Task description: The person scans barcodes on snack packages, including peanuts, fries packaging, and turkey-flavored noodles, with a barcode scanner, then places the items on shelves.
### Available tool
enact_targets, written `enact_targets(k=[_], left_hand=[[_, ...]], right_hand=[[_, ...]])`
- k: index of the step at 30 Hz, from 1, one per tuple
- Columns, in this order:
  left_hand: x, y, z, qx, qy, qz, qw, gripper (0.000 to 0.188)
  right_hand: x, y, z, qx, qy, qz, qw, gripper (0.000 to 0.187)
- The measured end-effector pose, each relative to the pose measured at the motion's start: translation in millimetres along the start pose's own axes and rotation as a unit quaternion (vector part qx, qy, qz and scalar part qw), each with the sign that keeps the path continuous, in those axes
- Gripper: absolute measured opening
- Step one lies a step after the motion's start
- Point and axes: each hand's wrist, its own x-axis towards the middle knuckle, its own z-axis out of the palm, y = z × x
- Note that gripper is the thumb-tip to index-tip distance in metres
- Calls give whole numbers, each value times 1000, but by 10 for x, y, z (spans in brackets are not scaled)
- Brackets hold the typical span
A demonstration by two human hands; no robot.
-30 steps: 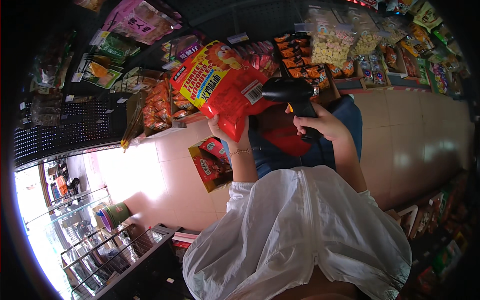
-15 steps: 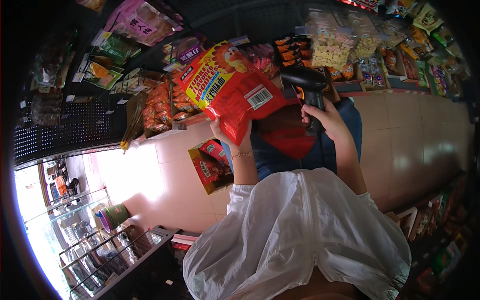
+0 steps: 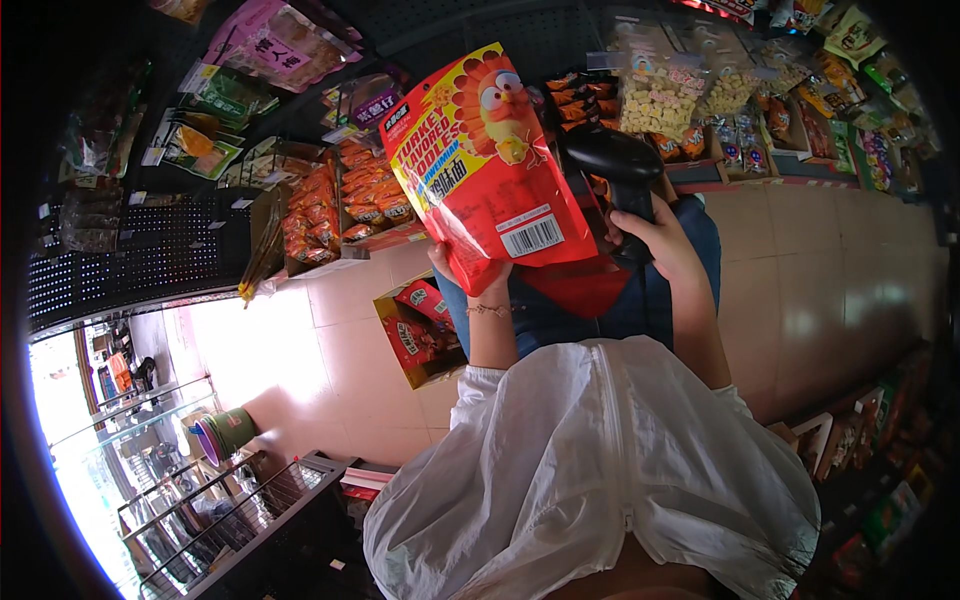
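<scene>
A large red and yellow bag of noodle snacks (image 3: 480, 190) with a cartoon turkey on it is held up by its lower left corner in my left hand (image 3: 490, 283). Part of that hand is hidden behind the bag, while a bracelet shows on the wrist. The bag's front, with a white barcode (image 3: 532, 236) low on it, faces up toward me. In my right hand (image 3: 655, 238) is a black handheld barcode scanner (image 3: 625, 180), gripped by its handle just right of the bag. The scanner's head lies near the bag's right edge.
Ahead runs a dark shelf with boxes of orange-wrapped snacks (image 3: 310, 215), a pink bag (image 3: 283, 45) and clear bags of pale pieces (image 3: 660, 105). On the tiled floor (image 3: 350, 385), left of my legs, stands an open carton (image 3: 418, 330) of red packs. A wire rack (image 3: 240, 510) stands behind left.
The snack bag has tipped more upright, its face turning toward me, and its printed front shows more fully. The scanner has shifted only slightly.
</scene>
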Motion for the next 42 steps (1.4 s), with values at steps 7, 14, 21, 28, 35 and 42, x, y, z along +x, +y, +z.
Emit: enact_targets(k=[7, 14, 21, 28, 35, 42], left_hand=[[-20, -16, 80, -1, -8, -14, 1000, 64], [-14, 9, -91, -20, -59, -38, 997, 66], [-20, -9, -36, -7, -69, -42, 997, 66], [-20, 49, -125, -2, -51, -35, 998, 64], [-1, 119, -72, 27, -72, -28, 997, 63], [4, 130, 9, 9, -45, -36, 998, 62]], right_hand=[[-4, 63, -77, 13, -27, -5, 1000, 18], [-4, 58, -18, -29, -36, 14, 999, 23], [-9, 63, -45, -31, -23, 12, 999, 21], [7, 67, -54, -49, -19, 4, 999, 20], [6, 59, -49, -40, -19, -1, 999, 19], [37, 96, -51, -30, -9, 1, 1000, 20]])
